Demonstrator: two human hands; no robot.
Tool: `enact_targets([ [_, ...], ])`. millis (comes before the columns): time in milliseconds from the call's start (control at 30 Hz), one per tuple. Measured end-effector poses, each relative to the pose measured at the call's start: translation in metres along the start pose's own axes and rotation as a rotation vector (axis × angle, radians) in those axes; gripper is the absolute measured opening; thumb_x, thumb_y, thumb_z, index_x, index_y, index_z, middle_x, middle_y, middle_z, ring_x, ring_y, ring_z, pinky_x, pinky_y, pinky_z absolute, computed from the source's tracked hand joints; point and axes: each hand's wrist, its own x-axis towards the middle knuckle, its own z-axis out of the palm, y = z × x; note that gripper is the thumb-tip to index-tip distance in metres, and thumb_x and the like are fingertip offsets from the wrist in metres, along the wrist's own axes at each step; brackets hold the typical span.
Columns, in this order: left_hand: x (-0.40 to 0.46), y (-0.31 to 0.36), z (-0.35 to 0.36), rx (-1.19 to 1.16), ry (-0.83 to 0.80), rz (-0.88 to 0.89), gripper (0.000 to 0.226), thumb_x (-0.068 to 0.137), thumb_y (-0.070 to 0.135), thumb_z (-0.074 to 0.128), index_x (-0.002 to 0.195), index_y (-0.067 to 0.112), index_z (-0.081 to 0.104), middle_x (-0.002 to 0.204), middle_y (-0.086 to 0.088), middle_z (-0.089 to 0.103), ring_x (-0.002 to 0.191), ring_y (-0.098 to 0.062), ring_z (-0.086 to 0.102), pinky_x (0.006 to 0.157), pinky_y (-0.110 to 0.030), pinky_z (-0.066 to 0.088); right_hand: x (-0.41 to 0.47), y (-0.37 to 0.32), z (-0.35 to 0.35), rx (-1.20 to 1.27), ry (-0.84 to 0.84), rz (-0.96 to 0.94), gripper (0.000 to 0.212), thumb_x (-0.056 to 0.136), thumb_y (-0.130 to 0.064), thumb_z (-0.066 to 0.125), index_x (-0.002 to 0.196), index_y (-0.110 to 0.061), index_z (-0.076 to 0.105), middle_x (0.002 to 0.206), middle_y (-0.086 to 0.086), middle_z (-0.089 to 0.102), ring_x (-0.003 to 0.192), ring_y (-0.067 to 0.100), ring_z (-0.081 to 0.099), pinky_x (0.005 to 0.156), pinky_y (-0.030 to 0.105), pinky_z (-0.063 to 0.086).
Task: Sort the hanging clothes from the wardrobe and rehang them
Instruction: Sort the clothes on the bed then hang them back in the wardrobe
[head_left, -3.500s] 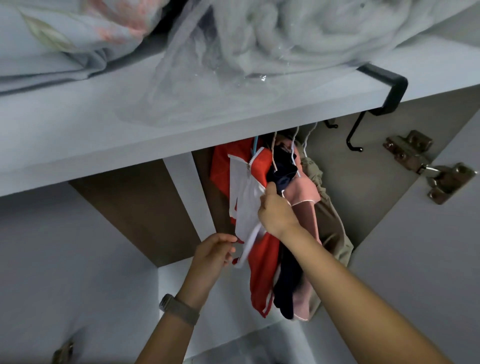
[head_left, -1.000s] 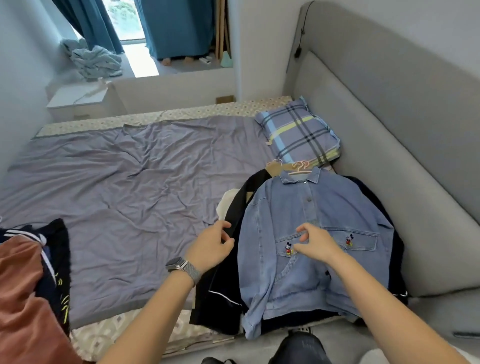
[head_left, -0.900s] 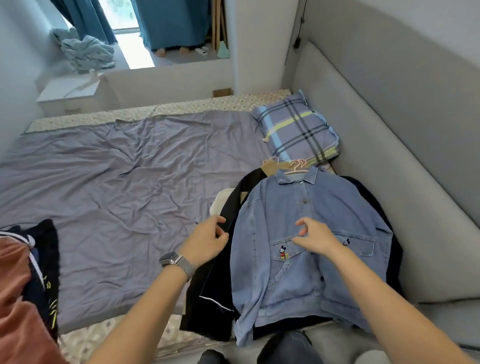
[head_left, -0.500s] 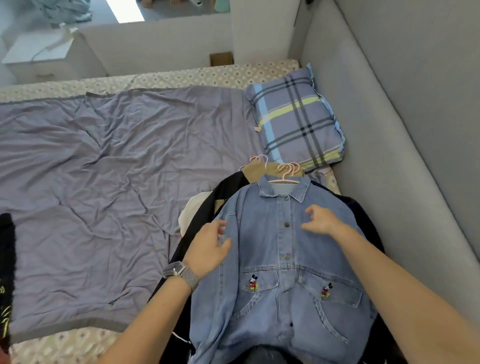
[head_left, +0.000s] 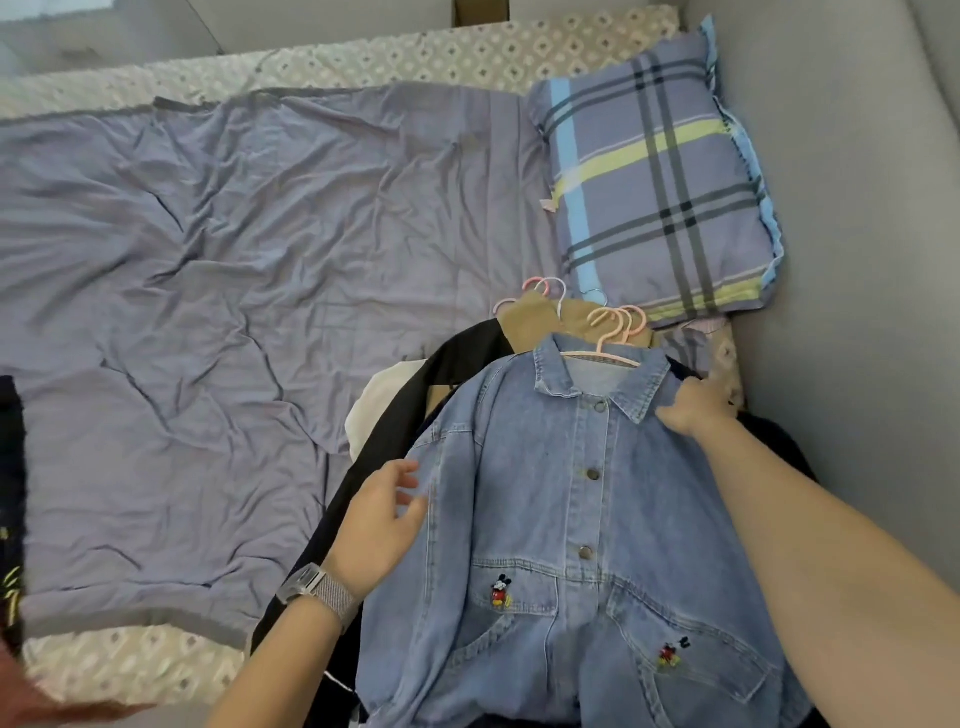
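A blue denim jacket (head_left: 545, 509) with small cartoon-mouse patches lies on top of a pile of clothes on the bed, still on a pink hanger (head_left: 605, 343). Under it show a black garment (head_left: 415, 410), a tan one (head_left: 535, 322) and a white one (head_left: 376, 405). Several pink hanger hooks stick out by the collar. My left hand (head_left: 382, 525), with a watch on its wrist, rests relaxed at the jacket's left shoulder seam. My right hand (head_left: 693, 405) pinches the jacket's right shoulder beside the collar.
A wrinkled purple sheet (head_left: 208, 291) covers the bed to the left. A plaid pillow (head_left: 654, 182) lies at the head, against the grey padded headboard (head_left: 841, 260). More dark clothes (head_left: 10, 519) lie at the left edge.
I have turned from the wardrobe to the bed. Over the last second both hands slid up the denim jacket from the pockets to its shoulders, and my view closed in on it.
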Motion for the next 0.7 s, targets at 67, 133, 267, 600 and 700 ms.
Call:
enact_targets([
  [67,-0.004,-0.008,0.000,-0.006,-0.019,-0.019,0.035,0.091,0.014,0.055,0.125,0.012,0.050,0.109,0.000,0.056,0.092,-0.011,0.057,0.078,-0.014,0.041,-0.004,0.003,0.010,0.019,0.157,-0.029,0.050,0.085,-0.045,0.056,0.111,-0.001,0.056,0.122,0.022,0.051,0.111,0.039,0.051,0.089,0.042,0.046],
  [133,-0.007,-0.013,-0.001,-0.014,-0.024,-0.029,0.034,0.091,0.014,0.054,0.125,0.013,0.050,0.108,0.000,0.057,0.092,-0.011,0.058,0.081,-0.021,0.044,-0.015,0.000,0.009,0.022,0.317,-0.092,0.041,0.090,-0.038,0.054,0.099,0.001,0.060,0.110,0.026,0.054,0.102,0.041,0.053,0.078,0.041,0.043],
  [267,-0.011,-0.014,0.001,0.001,-0.003,0.004,0.033,0.091,0.012,0.054,0.123,0.014,0.051,0.106,0.002,0.056,0.088,-0.007,0.057,0.075,-0.012,0.041,-0.059,-0.005,0.016,0.105,0.404,-0.252,0.028,0.091,-0.029,0.054,0.086,-0.002,0.058,0.090,0.022,0.060,0.087,0.039,0.055,0.068,0.042,0.044],
  [600,-0.010,0.009,0.011,0.193,0.152,0.196,0.076,0.084,0.057,0.048,0.143,0.011,0.032,0.142,-0.002,0.035,0.133,-0.019,0.033,0.108,-0.035,0.029,-0.211,-0.001,0.033,0.576,-0.097,-0.483,0.056,0.090,-0.021,0.059,0.049,-0.023,0.021,0.039,-0.008,0.025,0.041,0.005,0.025,0.046,0.021,0.020],
  [700,-0.013,0.016,0.009,0.291,0.147,0.264,0.073,0.081,0.066,0.024,0.142,0.027,0.032,0.142,0.011,0.035,0.136,-0.011,0.027,0.113,-0.041,0.014,-0.234,0.012,0.022,0.670,-0.274,-0.501,0.058,0.092,-0.019,0.058,0.046,-0.026,0.022,0.044,-0.012,0.022,0.045,0.003,0.022,0.048,0.022,0.018],
])
